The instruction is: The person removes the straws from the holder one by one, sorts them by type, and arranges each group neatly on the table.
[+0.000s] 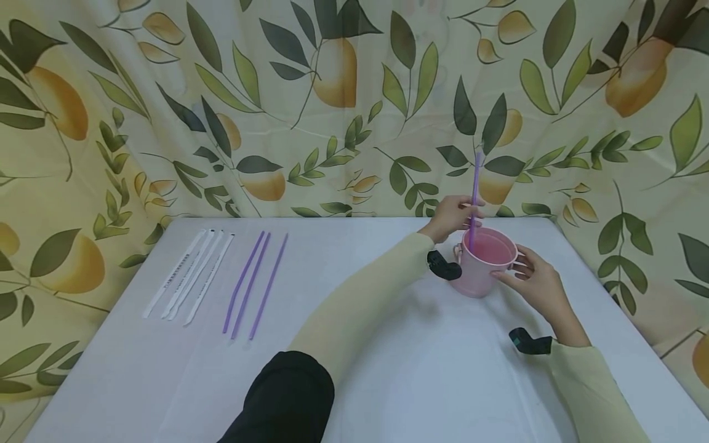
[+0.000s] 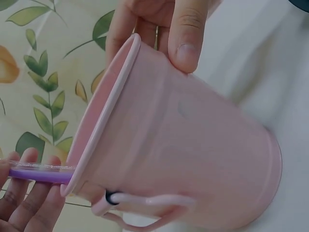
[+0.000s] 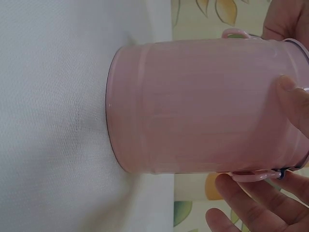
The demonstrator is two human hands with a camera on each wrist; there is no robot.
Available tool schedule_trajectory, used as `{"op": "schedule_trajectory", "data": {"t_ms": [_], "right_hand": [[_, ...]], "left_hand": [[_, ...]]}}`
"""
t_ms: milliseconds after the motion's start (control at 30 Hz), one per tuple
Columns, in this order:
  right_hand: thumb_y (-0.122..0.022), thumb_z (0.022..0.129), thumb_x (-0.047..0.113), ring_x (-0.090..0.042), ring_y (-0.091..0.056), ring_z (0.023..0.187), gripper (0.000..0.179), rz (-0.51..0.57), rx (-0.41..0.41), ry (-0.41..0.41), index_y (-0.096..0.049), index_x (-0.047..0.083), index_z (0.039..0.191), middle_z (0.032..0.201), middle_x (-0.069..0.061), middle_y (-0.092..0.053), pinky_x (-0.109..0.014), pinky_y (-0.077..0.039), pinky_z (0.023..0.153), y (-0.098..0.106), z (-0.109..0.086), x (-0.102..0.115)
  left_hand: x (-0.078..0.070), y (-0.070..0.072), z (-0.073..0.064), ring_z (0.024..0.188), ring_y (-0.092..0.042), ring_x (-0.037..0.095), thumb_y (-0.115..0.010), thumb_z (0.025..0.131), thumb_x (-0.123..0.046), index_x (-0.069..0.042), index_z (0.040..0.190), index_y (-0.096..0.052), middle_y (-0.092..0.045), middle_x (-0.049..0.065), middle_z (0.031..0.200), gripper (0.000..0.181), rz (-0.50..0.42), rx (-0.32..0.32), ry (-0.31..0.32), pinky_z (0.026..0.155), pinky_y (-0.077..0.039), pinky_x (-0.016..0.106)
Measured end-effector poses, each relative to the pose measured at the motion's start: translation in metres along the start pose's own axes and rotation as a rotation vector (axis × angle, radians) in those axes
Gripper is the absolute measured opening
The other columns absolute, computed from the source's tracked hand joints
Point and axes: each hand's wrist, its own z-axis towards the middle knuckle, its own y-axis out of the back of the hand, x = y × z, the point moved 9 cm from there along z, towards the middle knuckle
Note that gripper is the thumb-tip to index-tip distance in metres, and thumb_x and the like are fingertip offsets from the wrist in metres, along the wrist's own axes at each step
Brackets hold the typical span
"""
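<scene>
A pink bucket (image 1: 479, 277) with small loop handles at its sides stands upright on the white table, towards the back right. My left hand (image 1: 447, 218) pinches a purple straw (image 1: 476, 184) upright at the bucket's left rim, its lower end inside. In the left wrist view a clear film runs along that straw (image 2: 41, 175), and the left fingers (image 2: 30, 205) lie behind it. At the bucket's right side, my right hand (image 1: 536, 292) holds the wall near the rim, the thumb (image 3: 293, 99) on the front and the fingers (image 3: 256, 205) around by a handle.
Three purple straws (image 1: 260, 286) lie side by side left of centre on the table (image 1: 354, 246). Farther left is a row of several slim white sticks (image 1: 185, 277) with dark print. A leaf-and-fruit patterned cloth (image 1: 343, 147) hangs behind the table.
</scene>
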Motion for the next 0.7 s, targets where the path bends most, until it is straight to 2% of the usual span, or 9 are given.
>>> {"op": "schedule_trajectory", "data": {"t_ms": [267, 500, 700], "right_hand": [[-0.064, 0.086, 0.044, -0.053, -0.047, 0.118, 0.087, 0.002, 0.0, -0.019, -0.021, -0.002, 0.147, 0.136, -0.036, -0.041, -0.054, -0.045, 0.091, -0.001, -0.001, -0.003], [-0.065, 0.086, 0.043, -0.052, -0.046, 0.118, 0.088, 0.006, 0.003, -0.019, -0.021, -0.001, 0.147, 0.136, -0.036, -0.041, -0.053, -0.044, 0.091, -0.001, 0.0, -0.002], [-0.065, 0.086, 0.043, -0.052, -0.046, 0.119, 0.088, 0.011, 0.005, -0.018, -0.021, -0.002, 0.147, 0.136, -0.035, -0.041, -0.052, -0.044, 0.092, -0.002, 0.001, -0.002]], "left_hand": [[-0.009, 0.012, -0.002, 0.093, -0.069, 0.031, -0.047, 0.098, -0.01, -0.002, 0.118, -0.061, -0.069, 0.02, 0.102, 0.026, 0.008, -0.008, -0.005, 0.066, -0.058, 0.023], [-0.026, 0.02, -0.003, 0.093, -0.068, 0.035, -0.045, 0.099, -0.009, 0.0, 0.123, -0.058, -0.067, 0.024, 0.104, 0.029, -0.024, 0.005, -0.038, 0.07, -0.059, 0.025], [-0.044, 0.028, -0.004, 0.089, -0.07, 0.03, -0.046, 0.099, -0.01, -0.003, 0.122, -0.059, -0.069, 0.019, 0.103, 0.028, -0.001, 0.0, -0.052, 0.068, -0.058, 0.024]]}}
